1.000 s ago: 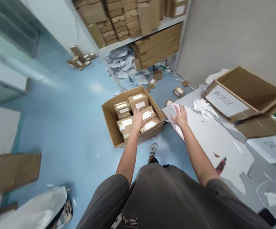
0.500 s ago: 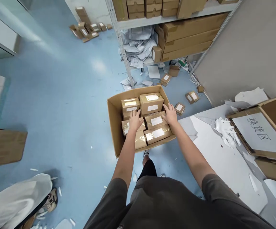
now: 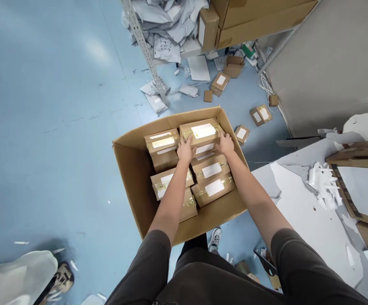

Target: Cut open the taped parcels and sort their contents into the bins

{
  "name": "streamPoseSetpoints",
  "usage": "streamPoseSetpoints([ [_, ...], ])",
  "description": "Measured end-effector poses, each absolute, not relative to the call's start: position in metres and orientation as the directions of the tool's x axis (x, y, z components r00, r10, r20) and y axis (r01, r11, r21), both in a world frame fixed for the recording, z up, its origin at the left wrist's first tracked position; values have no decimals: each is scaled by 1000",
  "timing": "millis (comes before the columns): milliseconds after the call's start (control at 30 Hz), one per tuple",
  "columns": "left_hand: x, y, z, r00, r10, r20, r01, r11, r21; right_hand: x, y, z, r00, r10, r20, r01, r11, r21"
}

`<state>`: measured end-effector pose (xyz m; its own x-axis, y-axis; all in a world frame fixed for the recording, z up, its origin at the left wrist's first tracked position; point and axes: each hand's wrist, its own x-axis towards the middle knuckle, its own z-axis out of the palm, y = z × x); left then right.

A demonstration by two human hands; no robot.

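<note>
An open-topped carton (image 3: 130,178) stands in front of me, packed with several small taped cardboard boxes bearing white labels. At its far right, my left hand (image 3: 185,149) and my right hand (image 3: 225,145) clasp one small cardboard box (image 3: 188,130) from its two sides, fingers curled against it. This box lies on top of others. Left of it sits a box stack (image 3: 163,141). Nearer to me are two more boxes, the right one (image 3: 213,187) in plain sight and the left one (image 3: 189,207) partly behind my left forearm.
A metal shelf post (image 3: 147,53) rises beyond the carton, beside grey mailing bags (image 3: 171,25). Small boxes (image 3: 260,115) and paper scraps lie on the blue floor. At right is a white-covered surface (image 3: 311,228) with torn foam and a labelled carton (image 3: 349,190). Someone's shoe (image 3: 63,277) shows lower left.
Both hands have come onto the far-right small box, the left one moving up and right from the left-hand boxes. The view has tipped down and the carton appears larger.
</note>
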<state>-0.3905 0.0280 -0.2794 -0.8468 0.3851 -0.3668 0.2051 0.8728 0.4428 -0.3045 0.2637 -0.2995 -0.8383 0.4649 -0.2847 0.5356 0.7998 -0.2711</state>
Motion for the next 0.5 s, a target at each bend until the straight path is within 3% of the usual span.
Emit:
streamPoseSetpoints([
  [267,-412,-2,-291,-847,406,-343,209,848,487,-309,262,-316,-829,459,-320,543,798,-263],
  [500,-400,3,-289,-857,390,-337,180,839,514,-308,252,-301,-872,420,-251,487,795,-362],
])
